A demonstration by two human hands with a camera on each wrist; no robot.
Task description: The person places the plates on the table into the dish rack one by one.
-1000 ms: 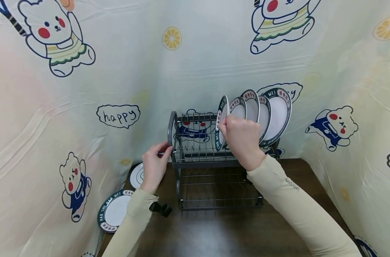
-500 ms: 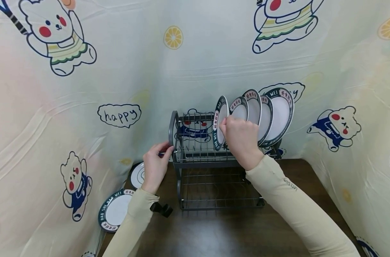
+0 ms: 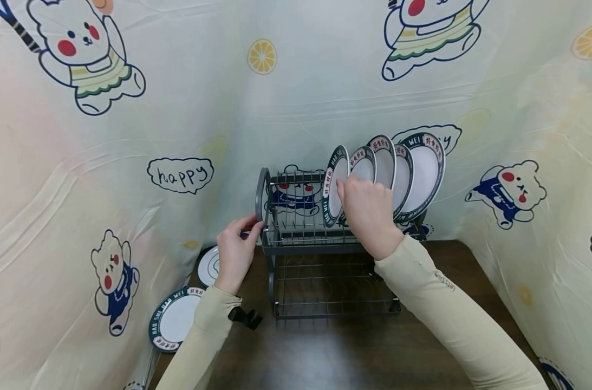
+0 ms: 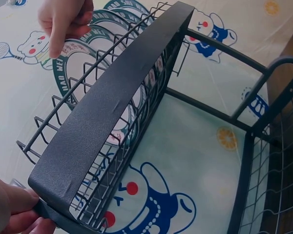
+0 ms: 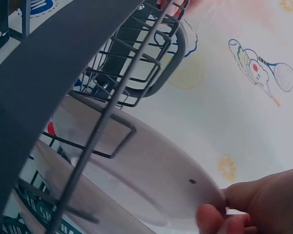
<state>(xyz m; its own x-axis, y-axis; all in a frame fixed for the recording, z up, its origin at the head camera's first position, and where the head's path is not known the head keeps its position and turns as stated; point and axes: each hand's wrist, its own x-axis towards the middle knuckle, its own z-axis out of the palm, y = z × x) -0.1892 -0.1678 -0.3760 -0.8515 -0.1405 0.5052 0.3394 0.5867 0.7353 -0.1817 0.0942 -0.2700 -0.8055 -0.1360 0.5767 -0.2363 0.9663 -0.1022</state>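
A dark two-tier dish rack [image 3: 315, 249] stands on the table. My left hand [image 3: 235, 249] grips the frame at its left end; in the left wrist view the fingers [image 4: 17, 207] curl round the dark bar. On the upper tier, my right hand [image 3: 369, 214] pinches the rim of the leftmost plate [image 3: 334, 184], which stands on edge between the wires. The right wrist view has thumb and fingers on the rim of this plate [image 5: 146, 161]. Several more plates [image 3: 422, 168] with green patterned rims stand upright to its right, their lower parts partly covered by my right hand.
A green-rimmed plate [image 3: 179, 319] lies at the table's left edge, with a smaller white dish [image 3: 209, 266] behind it. Part of another patterned dish [image 3: 555, 374] shows at the lower right. A printed curtain [image 3: 296, 108] surrounds the brown table [image 3: 315, 357].
The leftmost plate has shifted slightly left and turned, so more of its white face shows. My right hand keeps hold of it. The left hand stays on the rack.
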